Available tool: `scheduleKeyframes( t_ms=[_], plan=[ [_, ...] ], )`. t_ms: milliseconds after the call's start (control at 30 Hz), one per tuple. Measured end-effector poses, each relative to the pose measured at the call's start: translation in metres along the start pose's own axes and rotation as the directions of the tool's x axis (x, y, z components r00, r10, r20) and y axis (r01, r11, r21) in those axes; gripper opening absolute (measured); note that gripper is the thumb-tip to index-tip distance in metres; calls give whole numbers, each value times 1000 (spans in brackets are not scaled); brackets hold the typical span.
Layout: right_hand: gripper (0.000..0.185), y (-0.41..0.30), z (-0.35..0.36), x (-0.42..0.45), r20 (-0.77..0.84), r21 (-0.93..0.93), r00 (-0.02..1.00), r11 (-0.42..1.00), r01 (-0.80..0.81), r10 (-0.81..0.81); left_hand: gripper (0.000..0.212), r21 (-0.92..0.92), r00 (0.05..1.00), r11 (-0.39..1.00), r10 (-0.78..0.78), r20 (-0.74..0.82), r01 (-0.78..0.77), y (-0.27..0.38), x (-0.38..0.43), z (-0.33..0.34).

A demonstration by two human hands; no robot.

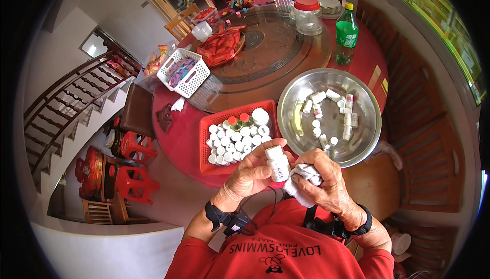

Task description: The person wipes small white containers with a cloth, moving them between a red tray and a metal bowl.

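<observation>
My left hand [250,172] holds a white plastic bottle [278,168] with a white cap, tilted slightly, its printed label and barcode facing me. Bunched in my right hand [325,177] is a white cloth [302,187], close against the bottle's right side. Just beyond my left hand stands a red plastic basket [204,141] packed with several white-capped bottles [229,141], among them two with red caps. Past my right hand sits a wide stainless steel basin [294,126]. Several small white bottles [346,131] lie scattered on its bottom, most on their sides.
A brown turntable [268,57] covers the middle of the round red-topped table [176,152]. On or beside it are a white basket [187,72], red packets [222,43], a clear jar [308,19] and a green-labelled bottle [346,34]. Wooden chairs [432,164] stand at right, red stools [136,183] at left.
</observation>
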State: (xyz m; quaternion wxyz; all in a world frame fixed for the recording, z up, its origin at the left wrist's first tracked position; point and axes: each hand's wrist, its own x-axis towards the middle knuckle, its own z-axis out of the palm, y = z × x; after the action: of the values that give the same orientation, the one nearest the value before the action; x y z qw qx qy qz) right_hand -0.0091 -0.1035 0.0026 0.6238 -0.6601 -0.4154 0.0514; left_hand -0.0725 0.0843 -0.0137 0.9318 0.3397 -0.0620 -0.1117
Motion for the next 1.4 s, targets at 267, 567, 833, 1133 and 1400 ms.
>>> scheduleKeyframes(
  t_ms=[267, 567, 833, 1133, 1400],
  plan=[
    [27, -3, -2, -2, 51, 13, 998, 1000, 26, -26, 59, -7, 999, 999, 31, 27, -31, 5, 3, 4],
    [30, -4, -3, 1, 45, -57, 997, 996, 72, -70, 55, 76, 996, 994, 73, 44, -76, 11, 9, 4],
    [51, 3, 0, 0, 40, -206, 985, 963, 173, -168, 56, 97, 995, 990, 101, -2, -100, 12, 16, 9],
    [60, 1, -4, -5, 68, -221, 986, 962, 161, -150, 56, 125, 1000, 992, 12, 1, -12, 22, 19, 10],
    [71, 8, -7, -12, 33, -201, 997, 977, 77, -72, 56, 306, 972, 923, -228, -49, 232, 39, 26, 17]
  ],
)
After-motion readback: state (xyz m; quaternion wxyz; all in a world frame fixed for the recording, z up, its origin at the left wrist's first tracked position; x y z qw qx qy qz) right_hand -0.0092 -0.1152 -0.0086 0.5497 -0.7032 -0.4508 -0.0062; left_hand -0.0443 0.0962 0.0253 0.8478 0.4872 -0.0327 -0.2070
